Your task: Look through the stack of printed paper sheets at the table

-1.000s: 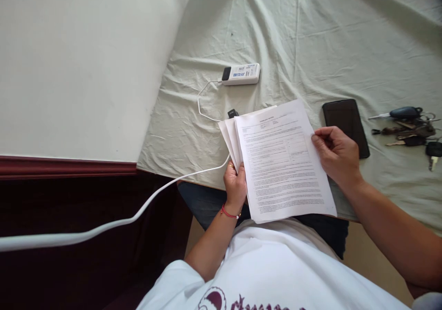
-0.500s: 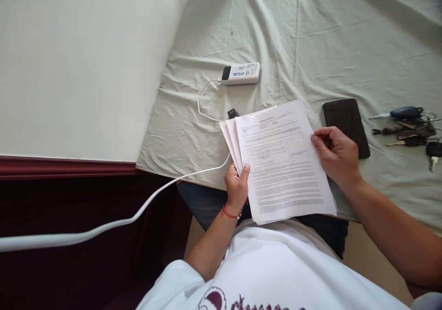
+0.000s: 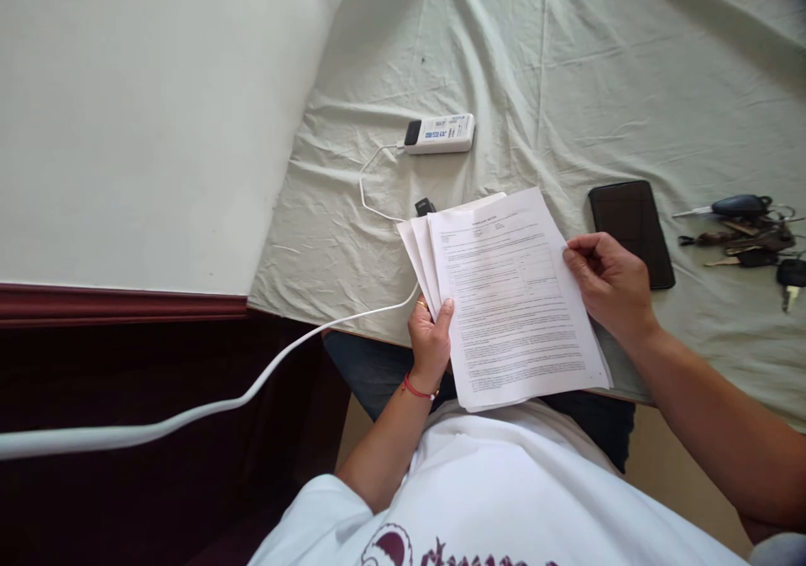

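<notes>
Right now we grip the fanned printed sheets (image 3: 513, 297) over the table's near edge, our left hand (image 3: 430, 339) pinching their seven o'clock side and our right hand (image 3: 609, 283) their three o'clock edge, with the dark phone (image 3: 631, 228) just beyond at two o'clock, keys (image 3: 749, 234) farther toward three, and the white adapter (image 3: 439, 133) at eleven.

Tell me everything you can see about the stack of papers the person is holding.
The papers are a few white printed sheets, fanned so that the edges of the lower ones show at the upper left. The top sheet carries a heading, dense small text and boxed sections, too small to read. The left hand grips the left edge, thumb on top; the right hand pinches the right edge. They are held tilted above the near edge of the cloth-covered table, over the lap.
</notes>
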Tool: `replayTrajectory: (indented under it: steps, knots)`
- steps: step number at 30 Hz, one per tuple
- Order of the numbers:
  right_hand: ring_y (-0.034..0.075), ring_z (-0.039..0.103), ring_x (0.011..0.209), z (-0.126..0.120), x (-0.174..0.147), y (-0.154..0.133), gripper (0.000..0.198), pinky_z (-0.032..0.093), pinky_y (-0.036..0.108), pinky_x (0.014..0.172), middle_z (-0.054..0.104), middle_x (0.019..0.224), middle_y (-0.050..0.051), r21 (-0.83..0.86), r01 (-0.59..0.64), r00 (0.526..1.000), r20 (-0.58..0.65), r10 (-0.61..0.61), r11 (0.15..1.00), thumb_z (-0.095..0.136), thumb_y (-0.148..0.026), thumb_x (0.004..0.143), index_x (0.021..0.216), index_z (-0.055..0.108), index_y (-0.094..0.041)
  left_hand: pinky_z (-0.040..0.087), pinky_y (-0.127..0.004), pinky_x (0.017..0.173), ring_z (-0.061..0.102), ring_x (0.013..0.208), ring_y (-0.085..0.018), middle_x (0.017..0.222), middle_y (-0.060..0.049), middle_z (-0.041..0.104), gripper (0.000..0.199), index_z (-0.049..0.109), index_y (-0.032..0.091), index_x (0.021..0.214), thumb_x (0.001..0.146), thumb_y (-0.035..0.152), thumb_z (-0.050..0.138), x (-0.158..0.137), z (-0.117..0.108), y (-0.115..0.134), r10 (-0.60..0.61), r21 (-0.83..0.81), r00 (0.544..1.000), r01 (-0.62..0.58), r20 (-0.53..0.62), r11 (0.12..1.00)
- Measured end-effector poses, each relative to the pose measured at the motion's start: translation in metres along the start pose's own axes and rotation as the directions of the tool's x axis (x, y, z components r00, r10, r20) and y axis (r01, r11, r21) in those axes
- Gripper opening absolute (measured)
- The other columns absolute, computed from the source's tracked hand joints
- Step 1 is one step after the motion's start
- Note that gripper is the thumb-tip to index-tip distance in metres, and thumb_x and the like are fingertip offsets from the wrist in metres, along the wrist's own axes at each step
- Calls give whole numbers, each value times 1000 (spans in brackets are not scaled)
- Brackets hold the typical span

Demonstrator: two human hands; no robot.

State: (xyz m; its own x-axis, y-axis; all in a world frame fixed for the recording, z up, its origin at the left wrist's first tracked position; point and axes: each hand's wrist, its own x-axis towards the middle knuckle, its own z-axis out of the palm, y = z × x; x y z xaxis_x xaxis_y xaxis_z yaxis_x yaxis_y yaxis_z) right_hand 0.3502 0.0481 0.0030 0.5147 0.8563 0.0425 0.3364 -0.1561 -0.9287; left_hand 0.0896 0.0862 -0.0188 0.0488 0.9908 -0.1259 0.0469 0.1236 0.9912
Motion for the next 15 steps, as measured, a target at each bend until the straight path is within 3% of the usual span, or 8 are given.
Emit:
replayTrajectory:
  steps: [15]
  knots:
    - [16, 59, 68, 1, -1, 4, 18, 46, 29, 61, 69, 85, 4, -119, 150, 989, 10, -150, 981, 60, -36, 94, 100, 67, -21, 53, -35, 105, 70, 116, -23, 125, -7, 75, 39, 69, 24, 124, 88, 36, 77, -2, -1, 9, -52, -247, 998, 58, 31, 967]
